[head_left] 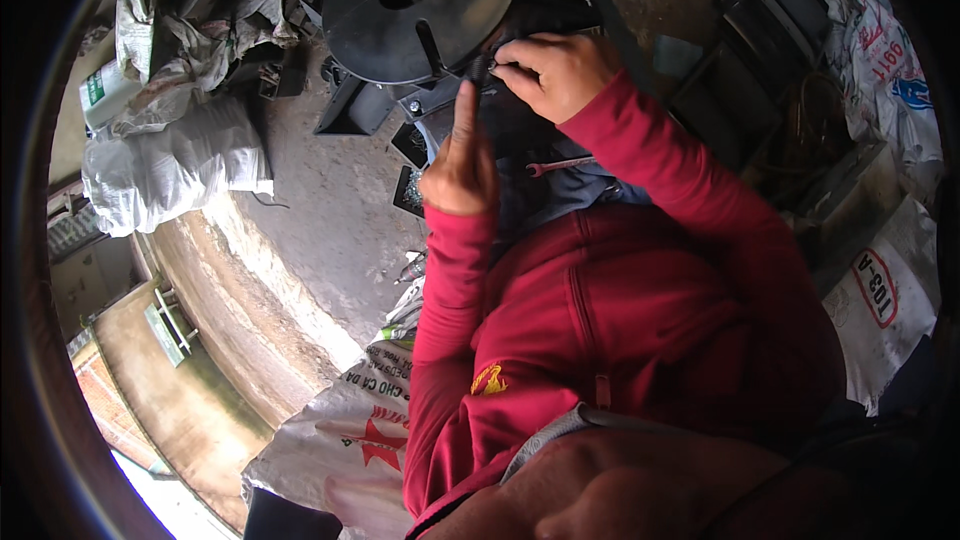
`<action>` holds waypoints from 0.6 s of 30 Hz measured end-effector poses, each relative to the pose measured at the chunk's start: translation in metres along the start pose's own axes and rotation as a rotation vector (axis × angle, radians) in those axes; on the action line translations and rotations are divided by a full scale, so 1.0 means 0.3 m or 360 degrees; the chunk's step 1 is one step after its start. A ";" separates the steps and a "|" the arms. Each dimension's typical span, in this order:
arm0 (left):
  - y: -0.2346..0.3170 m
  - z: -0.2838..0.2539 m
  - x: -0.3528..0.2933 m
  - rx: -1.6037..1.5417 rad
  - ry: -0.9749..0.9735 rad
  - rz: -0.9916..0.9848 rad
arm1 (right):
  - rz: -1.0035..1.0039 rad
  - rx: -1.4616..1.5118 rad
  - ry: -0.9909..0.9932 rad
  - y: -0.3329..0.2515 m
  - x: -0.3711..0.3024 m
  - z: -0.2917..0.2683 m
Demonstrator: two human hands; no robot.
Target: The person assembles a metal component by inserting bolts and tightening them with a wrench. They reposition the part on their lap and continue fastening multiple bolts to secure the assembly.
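My right hand (555, 70) is curled shut, pinching a small dark part (487, 65) at 5 o'clock of the disc (420, 5); my left hand (458, 165) sits mostly closed at 7 o'clock of the part, index straight, holding nothing I can see. Risk: the pinch is slight, so the part may slip and drop among the clutter. The wrench (558, 165) on my lap could slide off if I shift.

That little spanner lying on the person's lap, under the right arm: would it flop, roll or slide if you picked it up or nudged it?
The spanner looks like one thin metal bar, so it is probably stiff and rather heavy for its size. Being flat, it seems unlikely to roll. It rests on soft, folded blue cloth, so a nudge would more likely tip or slide it into a crease than send it far.
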State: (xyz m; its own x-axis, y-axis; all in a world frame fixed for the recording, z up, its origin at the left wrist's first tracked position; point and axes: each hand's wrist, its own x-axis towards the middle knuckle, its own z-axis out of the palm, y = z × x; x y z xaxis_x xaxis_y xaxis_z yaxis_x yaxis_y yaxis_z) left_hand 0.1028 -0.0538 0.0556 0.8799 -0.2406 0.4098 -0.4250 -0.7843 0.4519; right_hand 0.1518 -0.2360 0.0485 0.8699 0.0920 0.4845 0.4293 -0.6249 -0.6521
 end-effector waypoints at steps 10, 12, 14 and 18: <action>0.012 0.019 -0.011 -0.0211 -0.0034 -0.0085 | -0.0079 -0.0028 0.0039 0.023 -0.008 -0.008; 0.007 -0.005 -0.016 -0.0244 -0.0081 -0.0103 | -0.0086 -0.0016 0.0046 0.030 -0.005 -0.048; -0.003 -0.021 -0.029 -0.0284 -0.0002 -0.0068 | -0.0108 0.0093 0.0037 0.018 -0.020 -0.129; -0.012 -0.048 -0.020 -0.0370 0.0142 0.0028 | -0.0420 -0.0194 0.0374 0.074 0.025 -0.273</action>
State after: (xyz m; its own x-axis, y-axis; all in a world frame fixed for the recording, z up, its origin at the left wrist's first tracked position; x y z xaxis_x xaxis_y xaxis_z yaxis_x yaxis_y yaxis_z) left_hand 0.0960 -0.0413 0.0629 0.8541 -0.1933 0.4828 -0.4864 -0.6257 0.6099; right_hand 0.1480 -0.3128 0.0855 0.6476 0.0909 0.7565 0.5871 -0.6924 -0.4194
